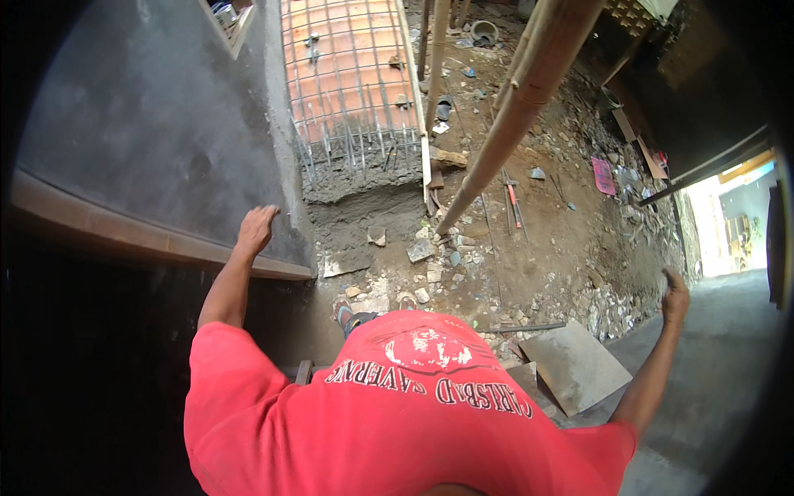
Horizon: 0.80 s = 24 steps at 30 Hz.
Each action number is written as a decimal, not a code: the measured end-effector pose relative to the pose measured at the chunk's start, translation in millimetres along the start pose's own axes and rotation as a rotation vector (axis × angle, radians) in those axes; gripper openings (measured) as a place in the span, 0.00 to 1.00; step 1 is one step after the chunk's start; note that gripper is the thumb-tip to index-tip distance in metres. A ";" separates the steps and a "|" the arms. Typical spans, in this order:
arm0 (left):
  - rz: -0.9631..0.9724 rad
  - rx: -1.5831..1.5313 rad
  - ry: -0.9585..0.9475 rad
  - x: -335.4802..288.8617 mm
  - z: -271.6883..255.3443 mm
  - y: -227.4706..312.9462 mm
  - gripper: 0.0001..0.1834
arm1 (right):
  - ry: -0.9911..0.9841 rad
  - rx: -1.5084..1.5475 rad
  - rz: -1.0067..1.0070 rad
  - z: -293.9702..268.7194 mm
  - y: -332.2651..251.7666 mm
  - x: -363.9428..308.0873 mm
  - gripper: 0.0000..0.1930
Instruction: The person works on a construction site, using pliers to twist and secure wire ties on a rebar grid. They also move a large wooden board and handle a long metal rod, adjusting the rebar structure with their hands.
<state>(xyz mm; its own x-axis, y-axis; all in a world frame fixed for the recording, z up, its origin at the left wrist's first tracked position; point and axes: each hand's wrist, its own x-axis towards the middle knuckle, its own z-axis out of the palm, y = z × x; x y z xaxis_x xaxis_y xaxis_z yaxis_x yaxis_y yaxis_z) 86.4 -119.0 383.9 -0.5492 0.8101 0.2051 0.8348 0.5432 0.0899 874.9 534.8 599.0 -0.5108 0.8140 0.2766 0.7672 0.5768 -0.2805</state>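
My left hand (260,228) is raised beside the smooth grey wall (165,124), its fingers curled in and nothing seen in them. Whether it touches the wall I cannot tell. Far out on the right, my right hand (676,298) hangs in the air with bent fingers and no object visible in it. Ahead of me, a grid of steel rebar (351,74) lies over an orange-brown panel. Wet-looking grey concrete (364,186) covers the lower rebar ends.
A thick bamboo pole (513,124) slants across the right of centre. Rubble and stones (420,250) lie before my feet. A red-handled tool (514,205) rests on the dirt. To my right is a flat grey board (575,368); a ledge (124,227) borders the wall on the left.
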 end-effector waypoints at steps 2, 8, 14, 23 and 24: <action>-0.128 0.022 -0.084 -1.9 -5.2 12.6 0.13 | -0.083 0.074 -0.120 13.4 -19.8 -7.5 0.23; -0.083 -0.951 0.050 112.9 -72.2 169.4 0.23 | -0.156 0.136 -0.341 57.5 -256.2 -17.4 0.14; 0.309 -0.736 -0.194 150.5 -30.4 286.3 0.45 | -0.021 0.275 -0.575 37.3 -358.5 -6.2 0.12; -0.034 -2.099 -1.167 107.0 -21.8 262.9 0.37 | 0.254 0.272 -0.472 -4.2 -335.6 24.4 0.12; 0.030 -2.033 -1.133 100.7 -22.1 251.3 0.36 | 0.262 0.278 -0.463 -6.6 -330.4 27.4 0.12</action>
<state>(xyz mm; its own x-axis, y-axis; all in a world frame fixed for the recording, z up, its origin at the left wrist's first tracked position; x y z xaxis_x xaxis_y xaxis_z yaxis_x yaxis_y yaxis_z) 241.8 94.3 448.6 0.2636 0.9547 -0.1380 -0.6032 0.2748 0.7488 610.0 366.1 705.3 -0.6280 0.4502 0.6347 0.3398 0.8924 -0.2969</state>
